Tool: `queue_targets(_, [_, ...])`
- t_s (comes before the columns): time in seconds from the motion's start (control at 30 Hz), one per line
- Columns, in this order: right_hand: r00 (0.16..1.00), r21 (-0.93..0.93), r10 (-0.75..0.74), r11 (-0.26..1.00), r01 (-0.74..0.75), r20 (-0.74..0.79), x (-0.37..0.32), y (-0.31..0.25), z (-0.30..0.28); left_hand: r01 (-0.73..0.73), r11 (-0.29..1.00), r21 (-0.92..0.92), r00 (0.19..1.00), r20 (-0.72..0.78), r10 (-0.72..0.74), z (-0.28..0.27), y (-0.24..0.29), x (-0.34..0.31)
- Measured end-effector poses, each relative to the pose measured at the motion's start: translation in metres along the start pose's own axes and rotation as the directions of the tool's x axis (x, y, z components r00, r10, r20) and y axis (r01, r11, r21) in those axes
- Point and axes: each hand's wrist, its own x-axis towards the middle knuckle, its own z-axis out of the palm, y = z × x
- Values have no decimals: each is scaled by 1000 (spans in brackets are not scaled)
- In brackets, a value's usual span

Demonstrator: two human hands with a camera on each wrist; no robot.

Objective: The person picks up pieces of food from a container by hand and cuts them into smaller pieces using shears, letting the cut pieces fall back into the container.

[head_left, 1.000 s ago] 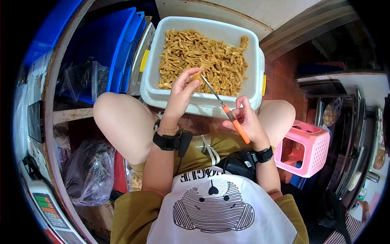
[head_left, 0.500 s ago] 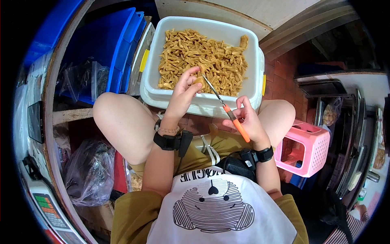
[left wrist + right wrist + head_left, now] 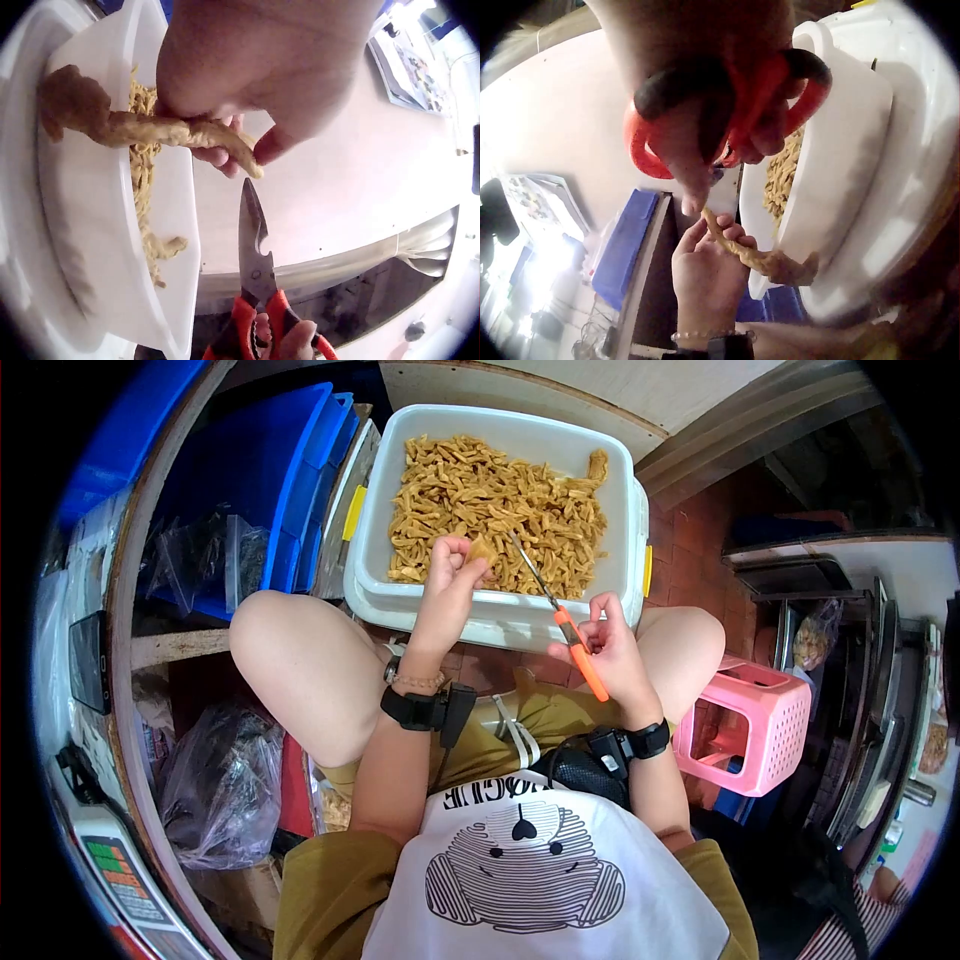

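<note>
My left hand (image 3: pixel 448 595) pinches a long, wrinkled tan strip (image 3: pixel 161 131) between thumb and fingers, over the near side of a white tub (image 3: pixel 375 510). The strip's thick, crumpled end hangs out past the palm in the left wrist view; its thin end pokes from the fingertips. My right hand (image 3: pixel 615 660) holds scissors (image 3: pixel 256 255) with orange-red and black handles, fingers through the loops. Their blades are together, the tip just below the strip's thin end in the left wrist view. A heap of short tan pieces (image 3: pixel 470 485) covers the tub's bottom.
Blue crates (image 3: pixel 300 490) stand at the left. A pink plastic stool (image 3: pixel 785 735) is by the right knee. Below the left shelf lies a clear plastic bag (image 3: pixel 225 780). A board wall (image 3: pixel 520 390) closes off the back, and a digital scale (image 3: pixel 120 870) sits at lower left.
The scissors' tip, at the strip before, has come away to the right of it. My left hand has drawn slightly down and left, its fingers closer round the strip.
</note>
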Motion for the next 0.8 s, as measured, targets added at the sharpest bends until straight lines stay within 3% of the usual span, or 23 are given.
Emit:
queue_targets(0.07, [1000,8,2,1000,-2,1,-1,-2,0,-19,999,-44,1000,25,20,-7,-7,3])
queue_targets(0.13, [996,-156,-91,983,91,10,-2,-1,1,-50,996,-74,999,-7,50,0,-3,1])
queue_targets(0.5, [995,-358,-97,930,85,-14,-3,-5,0,-107,987,-121,994,-44,102,12,3,-4])
queue_targets(0.63, [992,-441,-125,891,107,-12,-2,-2,1,-128,992,3,992,6,128,18,5,-8])
queue_targets(0.8, [996,-407,-87,910,83,8,-2,-12,8,-106,984,144,989,121,89,20,10,-11])
